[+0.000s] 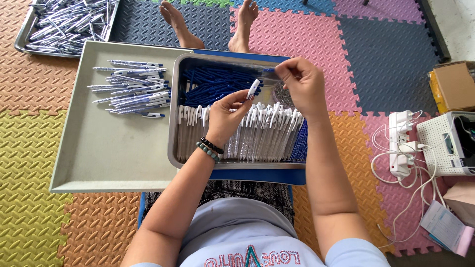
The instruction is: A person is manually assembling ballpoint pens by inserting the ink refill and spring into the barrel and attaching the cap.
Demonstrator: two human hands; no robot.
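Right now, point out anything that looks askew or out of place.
Nothing is spilled or damaged. The finished pens on the beige tray lie in a loose, uneven heap, unlike the neat row of white barrels in the metal tray.

Looks like a home floor setup doing piecework: colourful foam mats [59,163], bare feet [208,24], metal trays [173,123] full of pens [133,89].

power strip [400,143] | cardboard box [454,86] | white device [448,143] | far pen tray [24,37]
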